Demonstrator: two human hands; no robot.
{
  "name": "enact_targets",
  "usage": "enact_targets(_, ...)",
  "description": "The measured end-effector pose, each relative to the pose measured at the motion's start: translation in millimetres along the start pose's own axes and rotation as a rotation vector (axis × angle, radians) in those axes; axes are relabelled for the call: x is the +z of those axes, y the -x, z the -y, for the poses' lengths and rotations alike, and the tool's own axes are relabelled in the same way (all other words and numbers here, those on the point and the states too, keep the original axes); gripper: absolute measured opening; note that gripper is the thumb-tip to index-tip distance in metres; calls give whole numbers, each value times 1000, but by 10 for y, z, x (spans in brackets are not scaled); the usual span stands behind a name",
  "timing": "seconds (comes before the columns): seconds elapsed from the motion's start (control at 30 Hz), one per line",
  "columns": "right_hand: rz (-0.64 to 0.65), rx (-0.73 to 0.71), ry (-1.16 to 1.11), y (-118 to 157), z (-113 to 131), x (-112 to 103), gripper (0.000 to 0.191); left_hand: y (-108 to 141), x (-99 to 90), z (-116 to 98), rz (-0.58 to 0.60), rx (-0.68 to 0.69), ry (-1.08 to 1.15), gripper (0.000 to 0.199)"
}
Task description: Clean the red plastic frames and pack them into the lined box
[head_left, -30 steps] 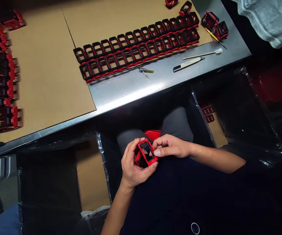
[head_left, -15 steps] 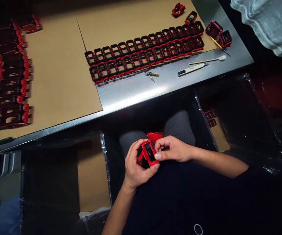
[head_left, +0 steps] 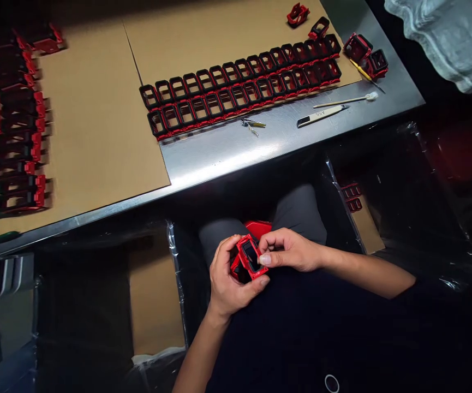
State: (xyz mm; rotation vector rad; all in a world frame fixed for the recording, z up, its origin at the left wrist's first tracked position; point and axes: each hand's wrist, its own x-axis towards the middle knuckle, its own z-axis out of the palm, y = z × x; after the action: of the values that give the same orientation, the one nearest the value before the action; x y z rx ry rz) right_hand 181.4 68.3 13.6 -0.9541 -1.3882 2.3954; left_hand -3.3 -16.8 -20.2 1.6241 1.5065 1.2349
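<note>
Over my lap, my left hand (head_left: 229, 281) is wrapped round a red plastic frame (head_left: 254, 256) with a rectangular opening. Its thumb lies along the frame's lower edge and its fingers curl over the far side. A black rim lines the opening. My right hand (head_left: 287, 250) is closed at the frame's right edge, thumb and forefinger pinched there; whatever lies under the fingertips is hidden. Behind the hands, part of a red object (head_left: 259, 228) shows between my knees.
On the metal table (head_left: 219, 166), two rows of red-and-black frames (head_left: 203, 109) stand on cardboard (head_left: 105, 142). A craft knife (head_left: 321, 115), a cotton swab (head_left: 344, 102) and a yellow-handled tool (head_left: 360, 69) lie near the edge. Plastic-lined boxes (head_left: 157, 305) flank my legs.
Both hands stay almost in place. The black rim appears to sit more evenly inside the red frame than before. The view has shifted slightly.
</note>
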Motion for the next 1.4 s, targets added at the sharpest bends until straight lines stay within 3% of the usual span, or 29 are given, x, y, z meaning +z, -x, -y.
enact_targets(0.33,16,17,12,12,71,-4,47,-50,7,-32,-41,145,-36,75)
enact_targets(0.83,54,27,-83,30,29,-52,38,-48,28,-24,-15,192,-46,85)
enact_targets(1.07,7,36,-96,-17,-28,-41,48,-113,21,-59,-34,130,-110,76)
enact_targets(1.17,-101,8,-74,8,-98,-29,43,-78,102,-94,-40,81,-161,72)
enact_targets(1.27,-219,96,-119,-26,-213,-63,41,-35,250,-26,-93,16,-161,75)
enact_targets(1.33,-273,120,-141,-124,-297,-108,41,-54,331,75,-83,-111,-156,85)
enact_targets(1.4,-242,123,-144,-255,-367,-141,45,-95,367,160,-80,-280,-156,93)
